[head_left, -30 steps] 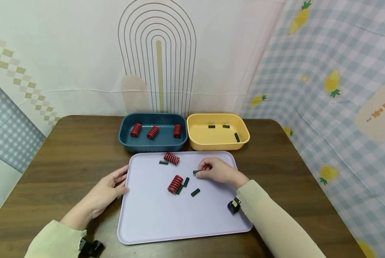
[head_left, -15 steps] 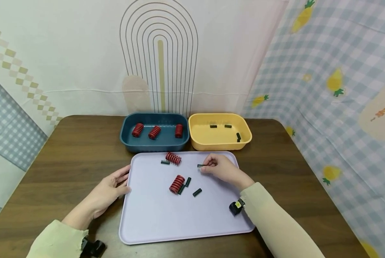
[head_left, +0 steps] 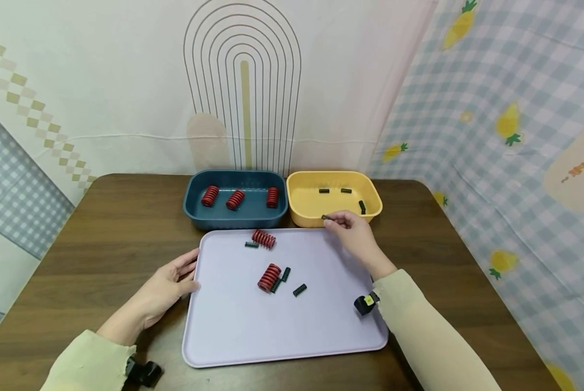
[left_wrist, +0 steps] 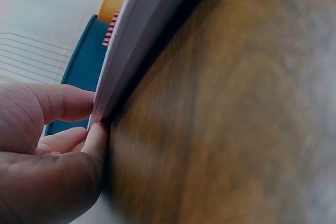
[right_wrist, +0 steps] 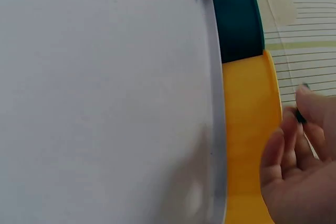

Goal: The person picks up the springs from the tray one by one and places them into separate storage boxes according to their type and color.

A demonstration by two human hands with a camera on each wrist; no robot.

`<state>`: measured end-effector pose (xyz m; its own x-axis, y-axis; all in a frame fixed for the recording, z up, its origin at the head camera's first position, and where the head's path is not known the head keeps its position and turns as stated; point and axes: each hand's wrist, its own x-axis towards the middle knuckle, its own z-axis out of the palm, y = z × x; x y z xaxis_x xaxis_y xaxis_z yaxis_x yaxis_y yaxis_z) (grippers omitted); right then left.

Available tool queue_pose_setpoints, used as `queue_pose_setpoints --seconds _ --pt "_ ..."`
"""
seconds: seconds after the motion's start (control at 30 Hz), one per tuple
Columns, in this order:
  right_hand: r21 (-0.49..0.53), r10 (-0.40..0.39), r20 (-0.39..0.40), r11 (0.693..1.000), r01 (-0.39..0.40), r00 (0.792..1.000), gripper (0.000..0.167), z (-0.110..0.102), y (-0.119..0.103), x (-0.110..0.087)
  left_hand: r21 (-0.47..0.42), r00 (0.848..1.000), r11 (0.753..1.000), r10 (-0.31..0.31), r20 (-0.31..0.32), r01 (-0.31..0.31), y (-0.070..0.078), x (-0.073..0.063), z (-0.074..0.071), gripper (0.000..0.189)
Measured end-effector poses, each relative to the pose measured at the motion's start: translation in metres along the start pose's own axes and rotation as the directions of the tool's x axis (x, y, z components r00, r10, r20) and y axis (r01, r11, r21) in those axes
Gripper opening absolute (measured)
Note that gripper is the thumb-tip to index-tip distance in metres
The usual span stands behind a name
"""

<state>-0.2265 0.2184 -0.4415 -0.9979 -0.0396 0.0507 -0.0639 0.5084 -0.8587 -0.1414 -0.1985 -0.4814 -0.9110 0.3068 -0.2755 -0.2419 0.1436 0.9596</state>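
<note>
My right hand (head_left: 355, 236) pinches a small dark green spring (head_left: 327, 218) at the front rim of the yellow bin (head_left: 311, 221). In the right wrist view only the ends of this spring (right_wrist: 300, 116) show between the fingers. My left hand (head_left: 167, 288) holds the left rim of the lilac tray (head_left: 243, 331), its thumb over the edge. On the tray lie a red spring (head_left: 269, 277), another red spring (head_left: 264, 239) near the back rim, and several small green springs, one of them a spring (head_left: 300, 290) lying apart from the others.
A dark blue bin (head_left: 235, 224) with three red springs stands behind the tray, against the yellow bin's left side. Three small green springs, including one spring (head_left: 362, 207) at the right, lie in the yellow bin. A brown wooden table (head_left: 91, 239) carries everything; patterned cloth (head_left: 340, 81) hangs behind.
My right hand has lifted the small green spring off the tray and carried it back and to the right, up to the yellow bin's front rim. My left hand stays at the tray rim.
</note>
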Motion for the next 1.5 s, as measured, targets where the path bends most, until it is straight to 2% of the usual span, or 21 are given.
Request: queue_pose_setpoints --seconds 0.2,0.5,1.03,1.33,1.5 --pt "-0.002 -0.020 -0.143 1.000 0.019 0.990 0.027 -0.006 -0.005 0.006 0.003 1.000 1.000 -0.005 0.003 0.005 0.001 0.001 0.000 0.077" --pt "-0.079 -0.047 -0.264 0.997 0.027 0.963 0.024 -0.010 -0.001 0.018 0.010 1.000 1.000 -0.010 -0.003 0.010 0.001 0.000 -0.001 0.077" --pt "-0.136 -0.043 -0.301 0.991 0.002 0.953 0.022 -0.008 0.006 0.025 -0.001 1.000 1.000 -0.005 -0.001 0.005 0.000 0.000 -0.001 0.077" --pt "-0.267 -0.170 -0.346 0.961 0.077 0.923 0.020 -0.008 0.003 0.030 -0.004 1.000 1.000 0.000 0.004 0.000 0.000 0.000 -0.001 0.077" --pt "-0.287 -0.167 -0.325 0.955 0.071 0.931 0.021 -0.009 0.002 0.033 -0.008 1.000 1.000 0.003 0.003 -0.003 0.000 0.000 -0.001 0.077"
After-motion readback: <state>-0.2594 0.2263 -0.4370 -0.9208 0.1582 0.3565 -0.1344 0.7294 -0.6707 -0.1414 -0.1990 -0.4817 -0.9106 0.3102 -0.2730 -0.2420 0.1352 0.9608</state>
